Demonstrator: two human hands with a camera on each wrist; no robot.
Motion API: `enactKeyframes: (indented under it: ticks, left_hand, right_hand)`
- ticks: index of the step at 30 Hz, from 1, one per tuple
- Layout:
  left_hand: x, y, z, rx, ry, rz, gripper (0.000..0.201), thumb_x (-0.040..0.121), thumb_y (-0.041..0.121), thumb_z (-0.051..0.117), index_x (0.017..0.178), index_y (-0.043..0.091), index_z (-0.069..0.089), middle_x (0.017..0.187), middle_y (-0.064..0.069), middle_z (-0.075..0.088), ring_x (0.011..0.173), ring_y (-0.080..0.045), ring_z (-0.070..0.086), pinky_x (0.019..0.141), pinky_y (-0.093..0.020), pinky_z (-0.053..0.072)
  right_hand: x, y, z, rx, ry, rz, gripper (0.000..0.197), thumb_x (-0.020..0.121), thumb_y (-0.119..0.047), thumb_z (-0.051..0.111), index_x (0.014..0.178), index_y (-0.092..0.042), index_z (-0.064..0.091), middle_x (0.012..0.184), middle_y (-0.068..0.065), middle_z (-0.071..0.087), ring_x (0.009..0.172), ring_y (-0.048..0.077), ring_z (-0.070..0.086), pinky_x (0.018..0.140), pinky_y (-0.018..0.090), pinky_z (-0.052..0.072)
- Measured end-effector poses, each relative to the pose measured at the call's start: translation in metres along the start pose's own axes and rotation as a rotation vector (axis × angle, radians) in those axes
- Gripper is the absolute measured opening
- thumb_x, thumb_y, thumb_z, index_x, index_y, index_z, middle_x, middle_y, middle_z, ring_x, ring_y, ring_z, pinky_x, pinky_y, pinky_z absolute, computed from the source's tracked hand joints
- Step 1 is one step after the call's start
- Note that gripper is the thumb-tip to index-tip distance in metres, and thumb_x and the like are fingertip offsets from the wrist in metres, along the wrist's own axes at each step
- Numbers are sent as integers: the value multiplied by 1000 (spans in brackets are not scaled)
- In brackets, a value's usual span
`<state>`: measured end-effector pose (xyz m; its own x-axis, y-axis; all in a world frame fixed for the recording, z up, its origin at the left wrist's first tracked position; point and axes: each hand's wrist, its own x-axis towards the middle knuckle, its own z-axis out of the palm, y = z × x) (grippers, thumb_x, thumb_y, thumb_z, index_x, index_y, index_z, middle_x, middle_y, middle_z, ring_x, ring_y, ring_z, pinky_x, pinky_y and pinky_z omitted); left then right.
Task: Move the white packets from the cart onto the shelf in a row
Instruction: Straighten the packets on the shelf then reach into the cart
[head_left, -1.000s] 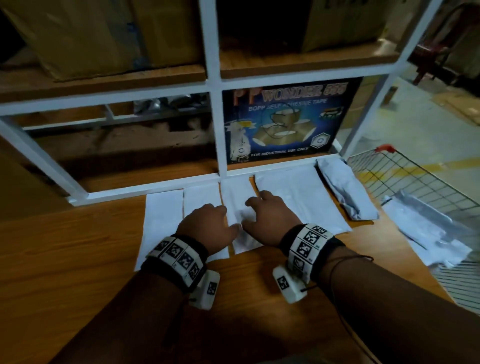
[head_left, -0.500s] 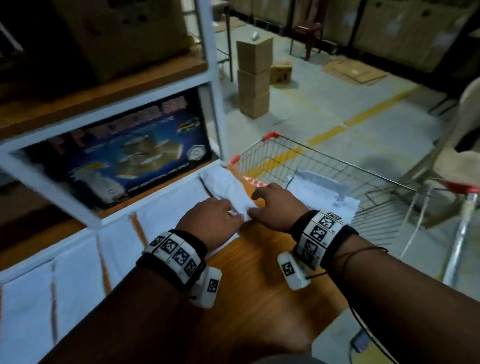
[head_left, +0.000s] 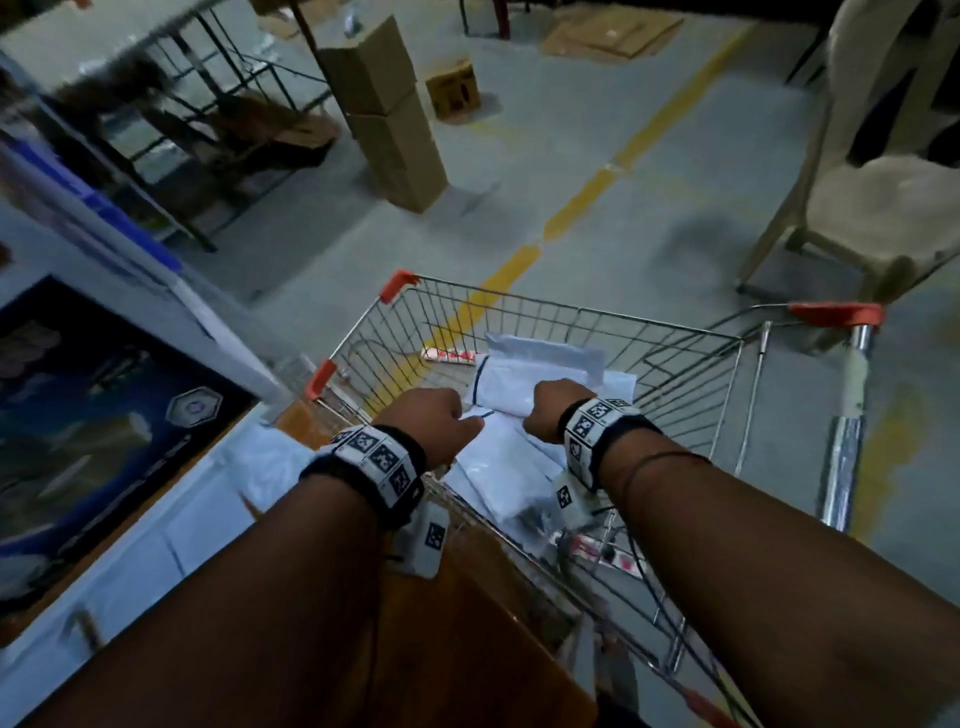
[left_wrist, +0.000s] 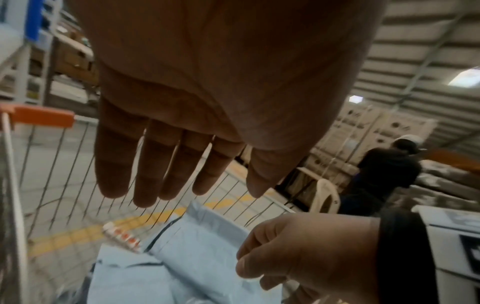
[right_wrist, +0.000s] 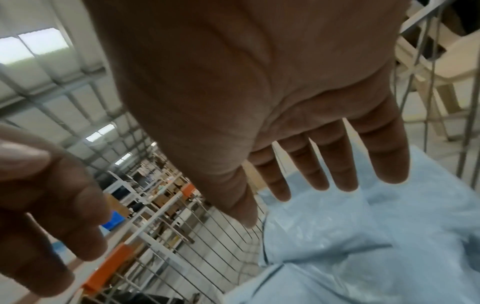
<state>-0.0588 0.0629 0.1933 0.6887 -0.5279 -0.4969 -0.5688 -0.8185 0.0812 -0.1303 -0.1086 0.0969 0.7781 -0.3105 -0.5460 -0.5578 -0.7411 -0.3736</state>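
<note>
Several white packets (head_left: 511, 467) lie heaped in the wire cart (head_left: 675, 364), also visible in the left wrist view as packets (left_wrist: 197, 246) and in the right wrist view as packets (right_wrist: 363, 236). My left hand (head_left: 431, 421) hovers over the cart's near left side with straight fingers (left_wrist: 145, 185), holding nothing. My right hand (head_left: 553, 410) hangs just above the heap, fingers (right_wrist: 342, 176) spread and empty. More white packets (head_left: 124, 566) lie in a row on the wooden shelf (head_left: 467, 649) at the left.
A blue printed box (head_left: 78, 415) stands on the shelf behind the row. A stack of cardboard boxes (head_left: 395, 119) and a plastic chair (head_left: 883, 197) stand on the floor beyond the cart. A small red-and-white item (head_left: 449, 356) lies in the cart. A person (left_wrist: 384, 174) stands far off.
Both hands left the packets on the shelf and swung right, out over the cart. The head view turned from the shelf to the cart.
</note>
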Motion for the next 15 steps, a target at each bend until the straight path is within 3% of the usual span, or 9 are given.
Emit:
enactKeyframes:
  ticks: [5,8,10,13,15]
  left_hand:
    - [69,10,36,147,-199,-71,47,100,54,46,92,11,62,107,-14,70,86,-28,60,73,-33,45]
    - [99,13,59,150,-283,-120,48,101,48,48,118,6,65,125,-17,67,108,-34,63,83,-34,47]
    - [113,15,71,148,-299,-162,40,104,34,49,132,7,58,134,-11,61,120,-33,59,90,-32,45]
    - [131,12,100,120,-349,-287,40,100,33,51,128,8,64,132,-12,66,120,-30,62,93,-32,48]
    - [140,18,113,69,-367,-348,41,98,34,52,126,7,67,128,-12,68,119,-30,63,95,-34,49]
  right_hand:
    - [73,18,50,-52,-167,-46,54,100,-35,62,147,-10,55,153,14,55,138,30,54,110,36,45]
    - [90,17,61,-51,-233,-87,48,96,-25,67,141,-10,61,139,16,65,125,31,64,96,35,53]
    - [100,19,72,1,-258,-73,52,96,-26,67,145,-13,57,138,15,65,123,32,65,96,36,55]
    - [107,27,79,113,-184,-7,44,95,-27,61,137,-14,63,135,15,66,119,32,66,96,37,55]
    - [114,35,80,73,18,-4,38,95,-24,56,130,-14,64,134,14,62,122,35,61,97,43,54]
